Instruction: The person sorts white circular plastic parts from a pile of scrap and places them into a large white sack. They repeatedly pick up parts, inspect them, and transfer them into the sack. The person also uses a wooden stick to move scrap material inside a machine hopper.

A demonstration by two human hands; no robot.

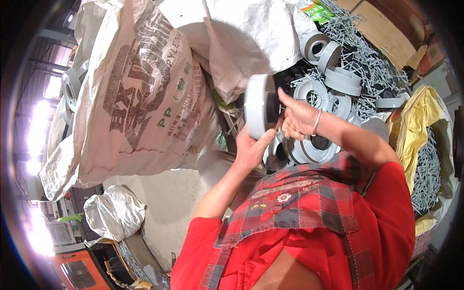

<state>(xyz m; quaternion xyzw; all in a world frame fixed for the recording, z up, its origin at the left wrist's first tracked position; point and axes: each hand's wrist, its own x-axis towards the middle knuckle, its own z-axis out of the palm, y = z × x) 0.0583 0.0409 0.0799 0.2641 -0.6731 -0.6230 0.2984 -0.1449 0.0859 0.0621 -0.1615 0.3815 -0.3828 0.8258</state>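
Observation:
My left hand (253,147) grips a light grey ring-shaped part (257,104) from below, holding it on edge with a black round insert (271,108) at its right side. My right hand (295,116) is just right of the part, thumb raised beside the insert and fingers loosely curled apart, with nothing visible in them. Whether it touches the insert is unclear. Behind and below my hands lies a pile of grey rings and flanged parts (348,77), some with black centres, mixed with many small pale sticks (367,58).
A large white woven sack (130,96) fills the left. Cardboard (386,29) stands at the upper right, a yellow-lined sack (413,116) of pale sticks at the right. At lower left are a crumpled silvery bag (113,212), concrete floor (166,212) and an orange machine (72,270).

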